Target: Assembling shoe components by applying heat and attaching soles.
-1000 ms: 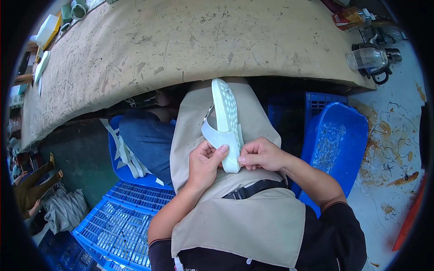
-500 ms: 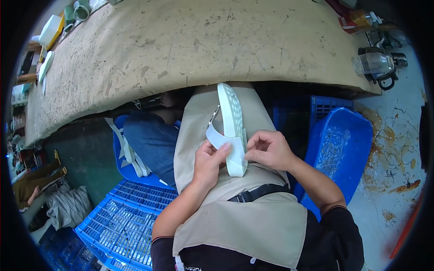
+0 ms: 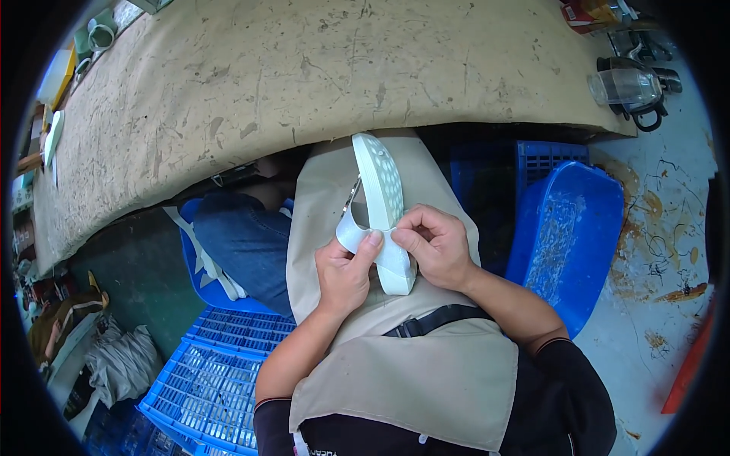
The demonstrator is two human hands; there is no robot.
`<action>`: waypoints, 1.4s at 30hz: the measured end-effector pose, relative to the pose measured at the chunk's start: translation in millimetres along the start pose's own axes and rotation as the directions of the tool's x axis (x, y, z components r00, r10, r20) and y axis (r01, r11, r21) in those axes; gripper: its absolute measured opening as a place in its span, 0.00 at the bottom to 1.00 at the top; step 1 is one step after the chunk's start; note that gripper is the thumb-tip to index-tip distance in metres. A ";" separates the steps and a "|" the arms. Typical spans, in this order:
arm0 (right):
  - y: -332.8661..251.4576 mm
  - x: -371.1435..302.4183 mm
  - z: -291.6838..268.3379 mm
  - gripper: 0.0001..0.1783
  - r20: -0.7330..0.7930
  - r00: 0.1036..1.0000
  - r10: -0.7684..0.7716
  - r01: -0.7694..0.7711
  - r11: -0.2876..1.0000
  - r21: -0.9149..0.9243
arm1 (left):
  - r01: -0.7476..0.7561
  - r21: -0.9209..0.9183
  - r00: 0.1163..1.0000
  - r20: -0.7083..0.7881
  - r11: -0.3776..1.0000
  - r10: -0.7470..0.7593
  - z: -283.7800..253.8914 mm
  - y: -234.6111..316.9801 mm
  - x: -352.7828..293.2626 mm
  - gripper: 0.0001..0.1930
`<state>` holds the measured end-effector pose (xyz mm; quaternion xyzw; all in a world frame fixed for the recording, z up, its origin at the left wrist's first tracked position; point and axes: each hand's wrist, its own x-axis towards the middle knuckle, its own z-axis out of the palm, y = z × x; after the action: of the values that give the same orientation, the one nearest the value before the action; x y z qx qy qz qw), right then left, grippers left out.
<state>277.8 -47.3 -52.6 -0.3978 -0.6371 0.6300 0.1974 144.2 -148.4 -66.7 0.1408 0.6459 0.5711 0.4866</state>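
A white slide sandal [image 3: 370, 178] rests on its side over my apron-covered lap, its dotted sole turned to the right. A pale strap [image 3: 351, 230] bows out from its left side, with a dark, beaded-looking trim beyond. My left hand [image 3: 344, 275] pinches the strap against the sole's edge, thumb on top. At the sole's right side my right hand [image 3: 435, 245] is closed, thumb and index finger pressed together at the strap's end where it meets the sole. The pinched spot itself is partly covered by the fingertips.
A worn tan-covered table [image 3: 327, 68] spans the front. Blue crates [image 3: 205, 380] stand at left, a blue tub [image 3: 566, 243] at right. Another person's jeans-clad leg [image 3: 243, 239] is beside a blue bin [image 3: 192, 254] holding white straps. A glass jug [image 3: 627, 87] lies far right.
My right hand has moved up along the sole and now pinches the strap's end; before, it was curled lower beside the heel. My left hand keeps its hold. The whole view has shifted slightly.
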 end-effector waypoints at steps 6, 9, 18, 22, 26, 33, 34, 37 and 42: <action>-2.9 2.8 -7.1 0.04 0.033 0.979 0.202 -0.204 0.977 0.066 | -0.025 -0.001 0.997 0.069 1.000 0.025 -4.5 -2.4 3.7 0.09; -5.7 8.2 -17.2 0.07 0.123 0.872 0.474 -0.486 0.869 0.097 | 0.027 -0.004 0.995 0.093 1.000 -0.026 -5.3 -4.7 3.5 0.09; 5.8 -7.9 -5.4 0.18 0.182 0.914 0.361 -0.358 0.932 -0.055 | 0.236 -0.273 0.972 0.083 0.933 -0.221 -13.1 -18.0 4.3 0.08; 8.2 -14.6 0.4 0.21 0.263 0.893 0.365 -0.381 0.924 0.010 | 0.242 -0.337 0.969 0.042 0.910 -0.242 -22.2 -20.9 -4.5 0.08; 1.2 -21.5 -1.8 0.31 0.302 0.855 0.422 -0.429 0.902 -0.047 | 0.376 -0.143 0.926 0.012 0.916 -0.378 -29.0 -36.8 -6.5 0.09; 36.4 -38.1 0.5 0.28 0.230 0.939 0.254 -0.293 0.944 0.155 | 0.291 -0.400 0.956 0.150 0.869 -0.251 -21.0 -64.6 -12.5 0.13; 61.2 -34.4 5.4 0.25 0.220 0.967 0.129 -0.180 0.955 0.234 | 0.299 -0.384 0.953 0.156 0.874 -0.258 -23.6 -59.8 -17.6 0.13; 51.4 -19.4 10.8 0.25 0.251 0.967 0.040 -0.098 0.970 0.223 | 0.180 -0.381 0.982 0.123 0.907 -0.143 -24.0 -48.3 -19.0 0.14; -10.1 -13.0 -7.0 0.38 0.320 0.939 0.126 -0.140 0.990 0.021 | -0.144 -0.088 0.977 0.143 0.986 0.156 -70.9 -28.5 -39.9 0.16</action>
<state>288.4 -51.5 -38.7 -0.3289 -0.6184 0.7114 0.0581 118.3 -229.2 -81.9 0.2126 0.5726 0.6186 0.4943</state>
